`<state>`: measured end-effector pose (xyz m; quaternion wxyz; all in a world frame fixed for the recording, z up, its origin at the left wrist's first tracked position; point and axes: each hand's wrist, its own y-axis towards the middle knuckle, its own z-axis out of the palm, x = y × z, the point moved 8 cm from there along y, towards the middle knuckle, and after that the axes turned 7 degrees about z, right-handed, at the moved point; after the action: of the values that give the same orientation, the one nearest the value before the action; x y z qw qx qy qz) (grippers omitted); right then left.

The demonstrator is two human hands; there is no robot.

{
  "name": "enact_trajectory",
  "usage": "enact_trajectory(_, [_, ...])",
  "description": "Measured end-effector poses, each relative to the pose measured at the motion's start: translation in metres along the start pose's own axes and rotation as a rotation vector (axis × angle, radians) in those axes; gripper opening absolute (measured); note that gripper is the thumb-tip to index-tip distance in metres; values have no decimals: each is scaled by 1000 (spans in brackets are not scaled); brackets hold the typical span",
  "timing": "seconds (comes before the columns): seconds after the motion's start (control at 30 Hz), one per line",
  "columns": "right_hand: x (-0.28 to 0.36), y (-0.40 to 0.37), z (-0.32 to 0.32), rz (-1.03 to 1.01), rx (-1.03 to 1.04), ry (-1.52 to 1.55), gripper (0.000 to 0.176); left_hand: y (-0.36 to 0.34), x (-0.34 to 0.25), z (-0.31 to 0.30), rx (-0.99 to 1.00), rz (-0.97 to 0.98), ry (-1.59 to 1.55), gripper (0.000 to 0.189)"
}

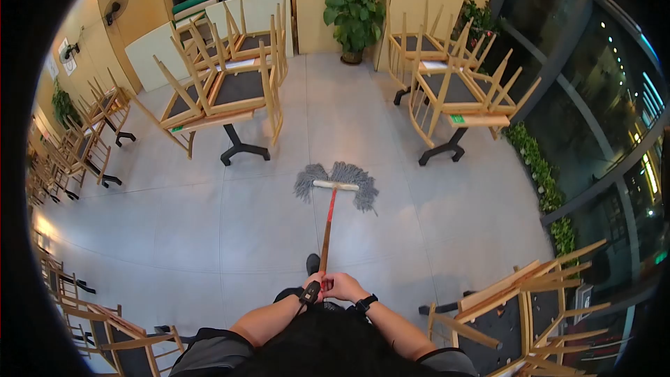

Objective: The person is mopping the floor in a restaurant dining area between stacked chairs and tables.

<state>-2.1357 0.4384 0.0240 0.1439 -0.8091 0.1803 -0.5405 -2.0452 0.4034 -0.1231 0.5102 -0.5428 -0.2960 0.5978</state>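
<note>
A mop (326, 237) stretches forward from my body, its long handle red near the head and brown lower down. Its grey string head (352, 173) lies spread on the floor, under a pale crossbar. Close to my waist, my left hand (313, 283) is wrapped round the handle; a dark device sits at that wrist. My right hand (342, 285) is closed on the handle right beside it, with a black watch on the wrist. The end of the handle is hidden by my hands and body. A dark shoe (313, 263) shows just ahead of my hands.
Chairs are stacked upside down on tables ahead left (237, 89) and ahead right (447, 89). More upturned chairs (502, 321) stand near me at right, others along the left. A potted plant (352, 10) stands by the back wall. Low greenery (537, 174) lines the windows.
</note>
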Motion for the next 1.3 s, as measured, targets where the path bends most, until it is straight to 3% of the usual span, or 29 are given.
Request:
enact_trajectory(0.03, [-1, 11, -5, -4, 1, 4, 30, -4, -12, 10, -4, 18, 3, 35])
enact_trajectory(0.07, [1, 19, -13, 42, 9, -10, 30, 82, 1, -21, 39, -3, 50, 34])
enact_trajectory(0.17, [7, 49, -35, 35, -16, -53, 30, 75, -38, 13, -11, 115, 106, 33])
enact_trajectory(0.37, [37, 105, -74, 13, -15, -113, 30, 102, -100, 35, -21, 151, 47, 22])
enact_trajectory(0.43, [46, 126, -82, 10, -18, -138, 30, 32, -147, 68, 5, 118, 9, 21])
enact_trajectory(0.67, [60, 172, -108, 67, -56, -177, 25, 109, -169, 77, 29, 88, -77, 21])
enact_trajectory(0.8, [51, 191, -122, 59, -78, -192, 28, 57, -216, 104, 18, 112, -9, 24])
enact_trajectory(0.87, [35, 202, -122, 76, -58, -84, 28, 53, -217, 112, -38, 13, -89, 26])
enact_trajectory(1.07, [45, 222, -160, 72, -42, -148, 28, 202, -181, 86, -6, -24, 88, 28])
enact_trajectory(1.17, [36, 245, -177, 67, -20, -153, 31, 118, -243, 136, -22, 35, 47, 27])
enact_trajectory(1.3, [42, 285, -217, 15, 7, -188, 30, 182, -262, 150, -43, 38, 15, 25])
